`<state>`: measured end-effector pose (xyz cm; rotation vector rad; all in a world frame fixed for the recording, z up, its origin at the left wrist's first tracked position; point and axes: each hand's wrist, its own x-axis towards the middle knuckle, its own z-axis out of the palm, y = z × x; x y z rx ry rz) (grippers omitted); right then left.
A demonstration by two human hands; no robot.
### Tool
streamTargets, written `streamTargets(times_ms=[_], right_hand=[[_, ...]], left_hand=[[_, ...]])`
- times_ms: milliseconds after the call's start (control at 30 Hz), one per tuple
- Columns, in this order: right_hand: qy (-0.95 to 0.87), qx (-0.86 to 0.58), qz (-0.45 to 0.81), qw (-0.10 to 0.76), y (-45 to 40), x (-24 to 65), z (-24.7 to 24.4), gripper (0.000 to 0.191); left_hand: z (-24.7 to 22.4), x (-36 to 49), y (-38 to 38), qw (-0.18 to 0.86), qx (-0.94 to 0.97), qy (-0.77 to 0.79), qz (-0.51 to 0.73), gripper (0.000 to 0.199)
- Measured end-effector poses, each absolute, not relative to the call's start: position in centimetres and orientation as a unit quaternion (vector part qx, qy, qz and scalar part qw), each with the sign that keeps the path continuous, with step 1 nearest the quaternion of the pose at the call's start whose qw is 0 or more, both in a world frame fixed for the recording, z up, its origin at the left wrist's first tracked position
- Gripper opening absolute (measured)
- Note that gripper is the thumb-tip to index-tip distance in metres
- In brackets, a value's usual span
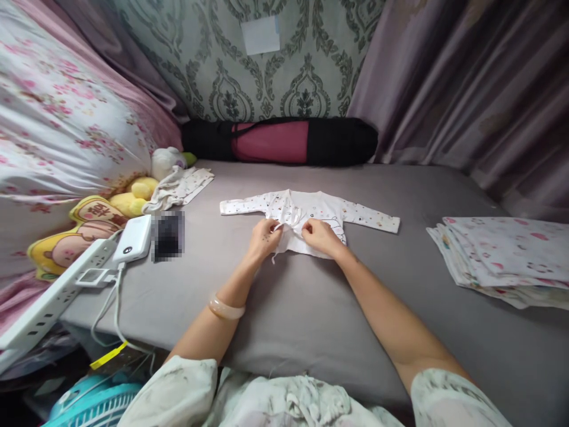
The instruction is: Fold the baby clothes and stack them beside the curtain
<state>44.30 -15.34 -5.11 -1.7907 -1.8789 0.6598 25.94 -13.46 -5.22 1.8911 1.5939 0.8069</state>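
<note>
A small white baby shirt [311,204] with a scattered print lies front up on the grey sheet, its sleeves stretched out to both sides. My left hand [265,238] is over the left part of its body, with fingers pinched on a thin white tie string [279,226]; one string end hangs below that hand. Over the right part of the body is my right hand [320,236], fingers curled and closed near the middle of the shirt. It appears to pinch a tie too, but its fingertips hide most of it.
Folded printed cloths [511,249] are stacked at the right. On the left are a white power bank [133,237], a power strip [57,293], cables, plush toys [128,201] and a crumpled printed cloth [182,187]. A long black and red bag [280,141] lies along the wall.
</note>
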Motion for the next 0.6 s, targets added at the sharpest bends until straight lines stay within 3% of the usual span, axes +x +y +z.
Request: streamTargets(times_ms=[233,600], right_hand=[[-0.505,-0.599,0.429,0.45,-14.4,45.9,-3.5,0.014],[-0.576,-0.558,0.396,0.448,-14.4,45.2,-3.4,0.017]], left_hand=[[-4.5,26.8,-14.3,0.275,0.697,0.559,0.355,0.02],[-6.2,29.9,-15.7,0.187,0.849,0.425,0.253,0.027]])
